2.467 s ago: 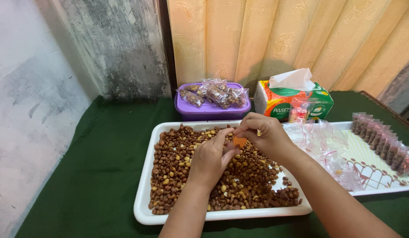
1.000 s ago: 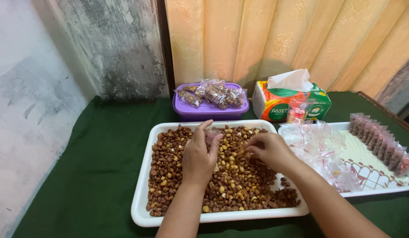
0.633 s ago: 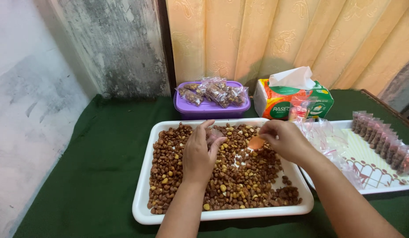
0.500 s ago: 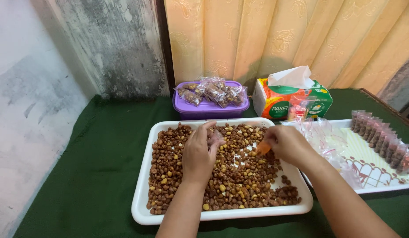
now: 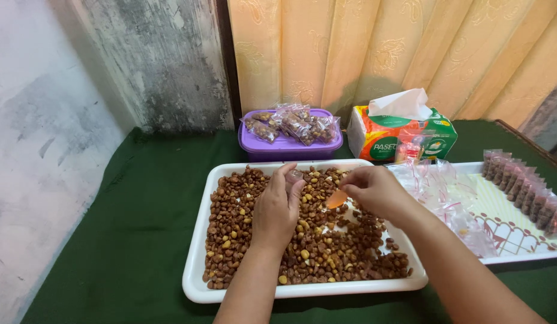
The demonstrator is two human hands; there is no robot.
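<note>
Green cloth (image 5: 146, 198) covers the table, with a peach curtain (image 5: 362, 48) behind.

Left hand (image 5: 277, 210): fingers curled, pinching a small clear bag (image 5: 293, 177) at its fingertips, above the nuts (image 5: 242, 216) in the white tray (image 5: 197, 288). Whether the bag's mouth stands open cannot be told.

Right hand (image 5: 371, 191): closed around a small orange scoop (image 5: 337, 198), its tip low over the nuts, just right of the bag.

Judgement: filling goes best with the bag's mouth pulled wide and held directly over the tray, the scoop tipped close to the opening so strays fall back among the nuts.

Beyond the right hand, loose empty bags (image 5: 437, 192) lie on a second tray (image 5: 518, 255), with a row of filled packets (image 5: 524, 189) at its far side. Past both hands stand a purple box (image 5: 287, 147) topped with filled bags (image 5: 296, 126), and a tissue pack (image 5: 404, 135).
</note>
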